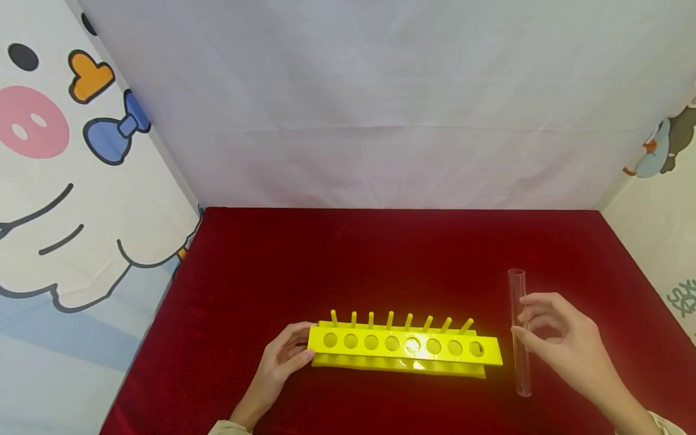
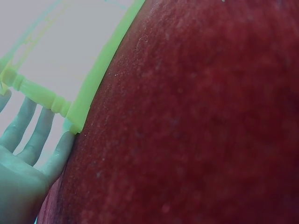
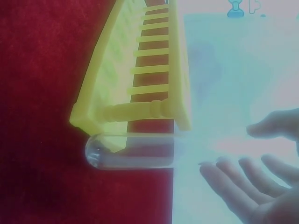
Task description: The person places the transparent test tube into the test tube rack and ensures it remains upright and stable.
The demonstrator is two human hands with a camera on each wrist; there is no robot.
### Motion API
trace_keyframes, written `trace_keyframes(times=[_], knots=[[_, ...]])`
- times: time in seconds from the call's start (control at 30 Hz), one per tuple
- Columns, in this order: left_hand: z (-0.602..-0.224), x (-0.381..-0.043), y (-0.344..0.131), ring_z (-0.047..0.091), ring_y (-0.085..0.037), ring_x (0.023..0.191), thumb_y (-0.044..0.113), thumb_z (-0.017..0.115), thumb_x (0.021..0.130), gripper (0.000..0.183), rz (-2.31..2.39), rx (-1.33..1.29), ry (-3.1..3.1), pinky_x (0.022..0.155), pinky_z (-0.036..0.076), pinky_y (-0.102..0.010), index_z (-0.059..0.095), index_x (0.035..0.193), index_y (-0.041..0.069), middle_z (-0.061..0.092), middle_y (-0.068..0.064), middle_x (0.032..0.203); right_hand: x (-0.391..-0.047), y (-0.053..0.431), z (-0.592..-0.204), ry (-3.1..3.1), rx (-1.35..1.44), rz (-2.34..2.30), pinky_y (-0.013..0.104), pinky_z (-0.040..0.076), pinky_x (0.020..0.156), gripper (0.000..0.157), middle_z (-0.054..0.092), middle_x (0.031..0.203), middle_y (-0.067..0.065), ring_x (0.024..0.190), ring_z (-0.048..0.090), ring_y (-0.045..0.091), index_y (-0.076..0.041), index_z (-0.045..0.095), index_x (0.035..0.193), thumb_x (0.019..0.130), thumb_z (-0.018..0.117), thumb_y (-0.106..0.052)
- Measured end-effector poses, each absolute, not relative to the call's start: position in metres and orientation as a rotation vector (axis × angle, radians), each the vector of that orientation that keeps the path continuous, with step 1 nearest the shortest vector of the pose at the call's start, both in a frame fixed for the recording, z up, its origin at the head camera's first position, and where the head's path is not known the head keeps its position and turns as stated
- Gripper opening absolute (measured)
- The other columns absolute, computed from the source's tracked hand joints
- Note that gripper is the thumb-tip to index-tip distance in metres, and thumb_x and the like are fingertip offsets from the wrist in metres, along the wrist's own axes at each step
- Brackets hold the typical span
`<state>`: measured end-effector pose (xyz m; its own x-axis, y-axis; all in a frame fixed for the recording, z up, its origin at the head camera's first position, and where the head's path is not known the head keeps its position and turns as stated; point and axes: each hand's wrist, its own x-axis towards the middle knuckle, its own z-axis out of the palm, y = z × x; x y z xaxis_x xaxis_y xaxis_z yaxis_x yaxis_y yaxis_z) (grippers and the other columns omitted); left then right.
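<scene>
A yellow test tube rack (image 1: 402, 351) stands on the red cloth, with a row of holes along its top plate and upright pegs behind. My left hand (image 1: 278, 357) grips its left end, thumb at the front corner of the top plate. In the left wrist view, fingertips reach the end post of the rack (image 2: 39, 95). Just past the rack's right end, my right hand (image 1: 568, 341) pinches a clear, upright test tube (image 1: 523, 377) between thumb and fingers. The rounded bottom of the tube (image 3: 96, 151) shows in the right wrist view; its upper part is washed out by glare.
Red cloth (image 1: 337, 260) covers the table. A pale curtain (image 1: 380, 103) rises behind it, and a cartoon-printed panel (image 1: 157, 199) stands at the left. Another printed panel (image 1: 652, 223) borders the right side.
</scene>
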<state>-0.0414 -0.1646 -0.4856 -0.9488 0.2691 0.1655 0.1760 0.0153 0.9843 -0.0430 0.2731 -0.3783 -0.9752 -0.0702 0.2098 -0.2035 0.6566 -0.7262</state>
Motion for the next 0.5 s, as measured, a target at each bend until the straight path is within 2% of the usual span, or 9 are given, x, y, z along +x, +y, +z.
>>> trace_keyframes(times=[0.5], knots=[[-0.4872, -0.042, -0.1656, 0.057, -0.023, 0.105, 0.005, 0.054, 0.094, 0.037, 2.11, 0.491, 2.164, 0.089, 0.048, -0.031, 0.048, 0.13, -0.003, 0.057, -0.015, 0.12, -0.0376, 0.2665, -0.3704, -2.624, 0.23, 1.308, 0.018, 0.053, 0.062, 0.049, 0.062, 0.093, -0.002, 0.078, 0.061, 0.004, -0.007, 0.054, 0.12, 0.077, 0.075, 0.003]])
